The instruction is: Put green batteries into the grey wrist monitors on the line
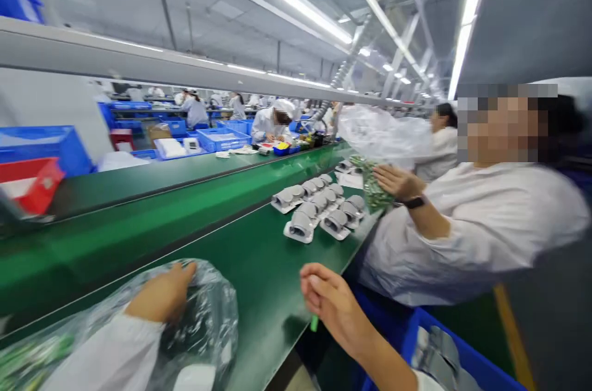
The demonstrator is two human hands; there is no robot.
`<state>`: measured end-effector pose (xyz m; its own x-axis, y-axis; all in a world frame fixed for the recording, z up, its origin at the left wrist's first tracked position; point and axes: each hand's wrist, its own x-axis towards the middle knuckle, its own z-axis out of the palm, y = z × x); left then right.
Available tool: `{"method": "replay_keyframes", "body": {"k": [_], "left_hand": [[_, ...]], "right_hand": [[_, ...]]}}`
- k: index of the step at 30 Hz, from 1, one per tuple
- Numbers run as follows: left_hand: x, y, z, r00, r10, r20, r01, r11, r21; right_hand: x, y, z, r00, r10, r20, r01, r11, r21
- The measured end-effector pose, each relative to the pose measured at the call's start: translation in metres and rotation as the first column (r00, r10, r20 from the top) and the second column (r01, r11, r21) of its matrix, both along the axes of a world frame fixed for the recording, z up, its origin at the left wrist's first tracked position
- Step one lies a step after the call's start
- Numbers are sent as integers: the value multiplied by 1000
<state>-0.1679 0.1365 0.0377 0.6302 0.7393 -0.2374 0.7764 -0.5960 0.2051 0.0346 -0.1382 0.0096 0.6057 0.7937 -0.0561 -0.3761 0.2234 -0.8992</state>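
My left hand (164,292) is at a clear plastic bag (222,304) on the green bench, its fingers closed at the bag's upper edge; some fingertips are hidden. Small green pieces (50,351) show through the plastic at the lower left, and a white item (195,377) lies near the bag's lower part. My right hand (335,308) is held above the front edge of the bench, fingers curled. A small bright green piece (314,323) sticks out below them; the rest of it is hidden.
Grey curved parts on white bases (305,221) stand in rows on the green bench (250,255). At right, a co-worker's hand (393,181) is at a bag of green pieces (377,190). A blue bin (416,323) with grey parts sits below; a red bin (44,184) is far left.
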Motion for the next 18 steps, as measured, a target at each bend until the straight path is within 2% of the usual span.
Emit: {"method": "replay_keyframes", "body": {"k": [1, 2, 4, 7, 10, 13, 15, 17, 18], "left_hand": [[-3, -7, 7, 999, -45, 1, 45, 999, -15], [-6, -12, 14, 1000, -17, 21, 16, 1000, 22], [-9, -16, 26, 996, 85, 19, -86, 995, 54], [-8, -3, 33, 972, 234, -10, -234, 971, 47], [-6, 13, 36, 953, 301, -32, -300, 954, 28], [-13, 13, 50, 959, 274, -70, -271, 961, 52], [-20, 4, 62, 970, 224, -98, -214, 972, 100], [-23, -6, 73, 980, 159, -118, -137, 975, 175], [-21, -10, 77, 986, 122, -112, -96, 972, 213]], "right_hand": [[-20, 24, 10, 996, 69, -57, -65, 996, 61], [-38, 45, 16, 987, 124, -106, -113, 987, 110], [-66, 77, 15, 968, 197, -157, -171, 971, 167], [-88, 123, -5, 973, 225, -49, -216, 966, 142], [-104, 166, -31, 930, 323, 173, -330, 944, 9], [-127, 188, -50, 835, 481, 269, -474, 876, -94], [-144, 193, -54, 779, 538, 322, -536, 838, -104], [-153, 195, -48, 679, 554, 482, -578, 808, -115], [-151, 195, -40, 615, 520, 592, -578, 808, -109]]}}
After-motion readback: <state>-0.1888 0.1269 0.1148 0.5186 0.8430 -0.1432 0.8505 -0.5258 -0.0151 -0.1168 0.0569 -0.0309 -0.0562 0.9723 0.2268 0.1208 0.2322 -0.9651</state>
